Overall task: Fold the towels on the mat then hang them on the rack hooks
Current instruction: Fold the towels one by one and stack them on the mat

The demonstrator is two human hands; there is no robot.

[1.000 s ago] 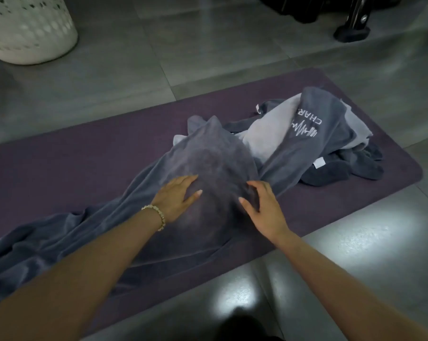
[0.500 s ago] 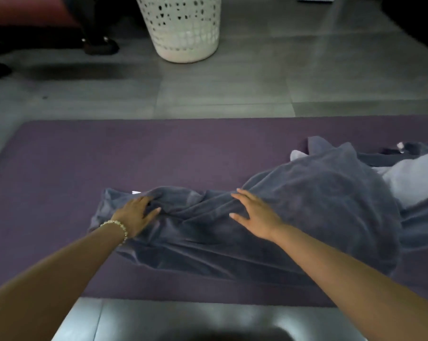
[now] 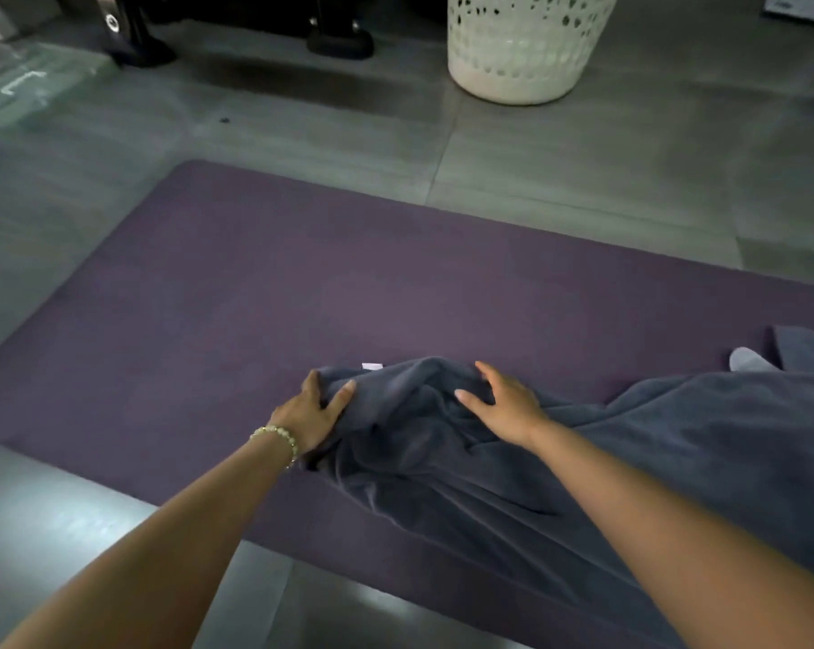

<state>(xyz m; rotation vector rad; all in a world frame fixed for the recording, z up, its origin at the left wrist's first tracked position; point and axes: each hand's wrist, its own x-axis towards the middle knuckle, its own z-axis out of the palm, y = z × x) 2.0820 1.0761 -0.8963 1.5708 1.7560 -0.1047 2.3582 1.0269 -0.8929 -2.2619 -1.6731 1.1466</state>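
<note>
Head view: a purple mat [image 3: 349,297] lies across a grey tiled floor [image 3: 606,171], its left end in view and its right end running out of the picture. On the mat's near right part lies a dark grey towel [image 3: 583,484], rumpled and stretched lengthwise. Its left end is bunched up about midway along the visible mat, and the rest spreads to the right edge of the picture. A small white tag [image 3: 372,366] shows at the far edge of that bunched end.

The left hand [image 3: 314,412], with a beaded bracelet [image 3: 278,435] at the wrist, rests on the towel's left end. Thumb and forefinger are spread, with a ridge of cloth between them. The other fingers are hidden, so I cannot tell whether it is grasping the cloth or only pressing on it. The right hand [image 3: 503,402] is released, its fingers straight and spread, palm down on the towel just right of the bunched end. The two hands are near each other but apart.

At the right edge, beyond the dark towel, a bit of paler grey cloth [image 3: 747,360] peeks out. Far off on the floor stands a white perforated basket [image 3: 522,44]. Left of it are the black feet of some stand [image 3: 335,39].
</note>
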